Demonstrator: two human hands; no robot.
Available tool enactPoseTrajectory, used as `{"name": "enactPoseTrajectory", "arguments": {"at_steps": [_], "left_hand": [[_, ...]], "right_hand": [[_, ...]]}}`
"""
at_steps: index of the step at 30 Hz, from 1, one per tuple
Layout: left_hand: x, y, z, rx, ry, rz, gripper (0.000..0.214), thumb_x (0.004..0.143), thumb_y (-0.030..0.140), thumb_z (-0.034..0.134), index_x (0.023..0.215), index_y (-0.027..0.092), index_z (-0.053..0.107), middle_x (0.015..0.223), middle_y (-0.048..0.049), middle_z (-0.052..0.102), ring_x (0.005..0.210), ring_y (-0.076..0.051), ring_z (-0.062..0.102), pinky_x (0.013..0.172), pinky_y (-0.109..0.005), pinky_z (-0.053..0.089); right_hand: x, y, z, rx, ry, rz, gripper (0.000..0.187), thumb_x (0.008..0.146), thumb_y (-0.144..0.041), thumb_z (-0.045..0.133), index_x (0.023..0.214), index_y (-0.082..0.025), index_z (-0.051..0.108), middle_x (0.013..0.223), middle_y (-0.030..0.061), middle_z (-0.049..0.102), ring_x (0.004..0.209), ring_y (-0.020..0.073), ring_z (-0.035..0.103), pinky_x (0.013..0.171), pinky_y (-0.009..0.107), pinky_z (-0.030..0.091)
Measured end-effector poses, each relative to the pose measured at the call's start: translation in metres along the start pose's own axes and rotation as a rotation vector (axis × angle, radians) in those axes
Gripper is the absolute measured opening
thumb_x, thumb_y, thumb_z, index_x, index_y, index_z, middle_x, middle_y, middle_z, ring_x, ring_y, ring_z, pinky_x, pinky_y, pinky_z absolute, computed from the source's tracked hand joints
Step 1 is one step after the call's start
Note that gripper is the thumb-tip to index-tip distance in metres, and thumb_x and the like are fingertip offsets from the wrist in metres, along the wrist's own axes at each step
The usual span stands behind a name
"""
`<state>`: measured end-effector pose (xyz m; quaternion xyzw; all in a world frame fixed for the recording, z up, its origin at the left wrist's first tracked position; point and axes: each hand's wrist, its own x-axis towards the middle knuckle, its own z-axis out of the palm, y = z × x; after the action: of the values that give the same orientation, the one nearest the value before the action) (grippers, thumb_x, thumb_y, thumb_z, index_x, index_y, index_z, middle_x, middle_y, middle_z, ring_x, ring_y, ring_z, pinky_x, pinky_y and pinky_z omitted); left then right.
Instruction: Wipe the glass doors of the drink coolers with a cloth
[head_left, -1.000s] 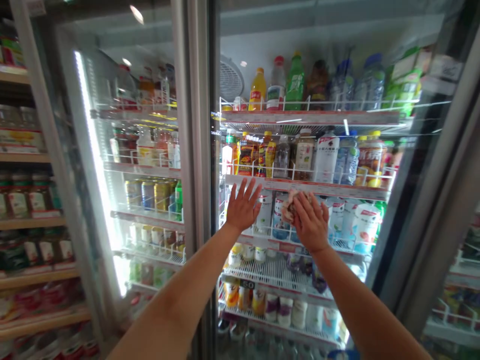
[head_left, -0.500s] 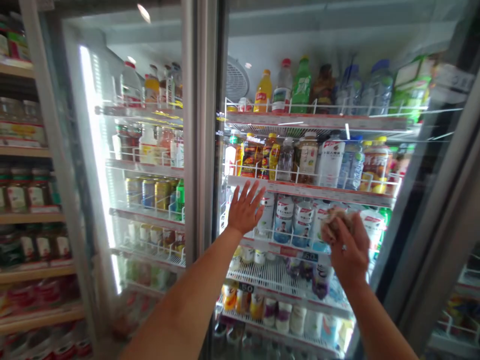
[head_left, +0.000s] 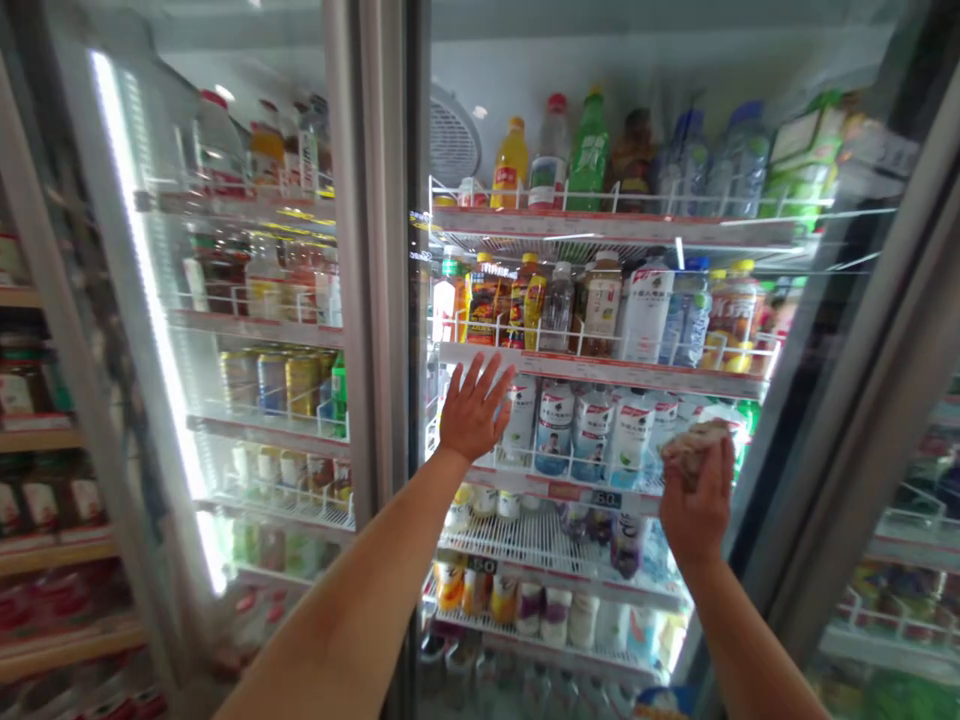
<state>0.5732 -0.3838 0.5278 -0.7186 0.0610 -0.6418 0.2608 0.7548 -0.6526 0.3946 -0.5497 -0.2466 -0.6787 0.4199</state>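
My left hand [head_left: 474, 410] lies flat with fingers spread against the glass door [head_left: 645, 60] of a drinks fridge, at the height of the middle shelves. To the right, my right hand [head_left: 699, 505] grips a crumpled, beige-grey cloth [head_left: 696, 452] and holds it at the same glass. Behind the pane, between the two hands, stand several white-and-blue labelled bottles [head_left: 592, 435]. The palm side of my left hand and part of the cloth under my right fingers are hidden.
Metal door frames [head_left: 382, 250] run upright left of my left hand and along the right [head_left: 847, 430]. Shelves behind the glass carry bottles, such as a green bottle [head_left: 589, 155], and cups [head_left: 555, 612]. Wooden shelves [head_left: 67, 555] with jars stand at the far left.
The cloth and my right hand have moved slightly right, with the hand now more upright. My left hand stays spread on the glass. The view has shifted a little to the right.
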Motion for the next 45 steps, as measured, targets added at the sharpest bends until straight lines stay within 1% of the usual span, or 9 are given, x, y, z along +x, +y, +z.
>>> {"name": "enactPoseTrajectory", "arguments": {"at_steps": [3,7,13,21,25,28,33,37,45], "left_hand": [[0.0,0.0,-0.001,0.004,0.003,0.002,0.056,0.102,0.029,0.046,0.156,0.022,0.033,0.16,-0.0086,0.032,0.153,-0.027,0.017,0.126,-0.05,0.013],[0.0,0.0,0.0,-0.002,-0.004,-0.007,0.055,0.102,0.029,0.046,0.155,0.021,0.035,0.16,-0.0087,0.033,0.153,-0.028,0.017,0.126,-0.05,0.015],[0.0,0.0,0.0,0.006,0.0,-0.004,0.057,0.103,0.029,0.046,0.157,0.023,0.032,0.161,-0.0086,0.032,0.153,-0.027,0.017,0.126,-0.05,0.015],[0.001,0.0,0.0,0.01,-0.004,-0.009,0.058,0.102,0.028,0.047,0.157,0.023,0.032,0.161,-0.008,0.031,0.153,-0.027,0.017,0.126,-0.05,0.014],[0.001,0.0,0.0,0.006,0.013,-0.005,0.061,0.102,0.028,0.047,0.159,0.024,0.028,0.16,-0.0083,0.032,0.152,-0.027,0.019,0.126,-0.05,0.015],[0.001,-0.001,0.0,0.004,0.014,-0.002,0.063,0.102,0.027,0.048,0.16,0.025,0.025,0.16,-0.0082,0.032,0.152,-0.028,0.019,0.126,-0.051,0.015],[0.001,-0.002,0.0,0.001,0.022,0.005,0.065,0.102,0.028,0.049,0.161,0.025,0.022,0.16,-0.0082,0.032,0.152,-0.028,0.02,0.126,-0.05,0.015],[0.002,-0.002,0.0,-0.005,0.035,0.009,0.065,0.101,0.027,0.05,0.16,0.025,0.023,0.16,-0.0085,0.032,0.152,-0.028,0.02,0.126,-0.051,0.015],[0.002,-0.002,0.0,0.003,0.034,0.014,0.061,0.101,0.027,0.049,0.159,0.023,0.027,0.158,-0.0101,0.035,0.152,-0.028,0.02,0.126,-0.051,0.016]], "right_hand": [[0.005,-0.006,-0.002,0.075,0.032,-0.08,0.046,0.094,-0.012,0.06,0.14,-0.019,0.057,0.13,0.0163,0.065,0.124,0.0302,0.06,0.105,0.05,0.051],[-0.002,-0.007,-0.014,0.199,-0.157,-0.3,0.038,0.092,-0.004,0.058,0.126,-0.019,0.065,0.115,0.0114,0.071,0.112,0.0251,0.064,0.097,0.045,0.056],[0.047,0.004,-0.014,0.102,-0.02,-0.193,0.024,0.094,-0.01,0.058,0.113,-0.016,0.071,0.112,0.0109,0.073,0.113,0.0251,0.064,0.1,0.045,0.055],[-0.008,-0.001,-0.02,0.235,-0.308,-0.251,0.026,0.096,-0.013,0.051,0.109,-0.021,0.072,0.11,0.0067,0.073,0.11,0.0212,0.065,0.1,0.042,0.055],[0.039,0.013,-0.015,0.114,-0.032,0.154,0.027,0.094,-0.028,0.054,0.109,-0.014,0.072,0.112,0.0135,0.071,0.115,0.0281,0.062,0.105,0.051,0.049],[0.059,0.016,-0.012,0.028,0.122,0.42,0.051,0.093,-0.04,0.053,0.128,-0.005,0.061,0.131,0.0243,0.059,0.131,0.0351,0.051,0.113,0.058,0.038],[0.03,0.006,-0.017,0.193,-0.27,0.534,0.101,0.08,-0.07,0.059,0.15,-0.003,0.031,0.164,0.0255,0.007,0.154,0.0377,0.004,0.125,0.057,0.009],[0.034,0.0,-0.018,0.186,-0.281,0.655,0.114,0.071,-0.074,0.064,0.153,-0.006,0.024,0.164,0.0242,0.006,0.154,0.0361,0.003,0.126,0.052,0.006],[0.047,0.005,-0.021,0.154,-0.316,0.611,0.113,0.066,-0.072,0.069,0.149,-0.003,0.034,0.163,0.026,0.013,0.153,0.0364,0.01,0.125,0.049,0.011]]}}
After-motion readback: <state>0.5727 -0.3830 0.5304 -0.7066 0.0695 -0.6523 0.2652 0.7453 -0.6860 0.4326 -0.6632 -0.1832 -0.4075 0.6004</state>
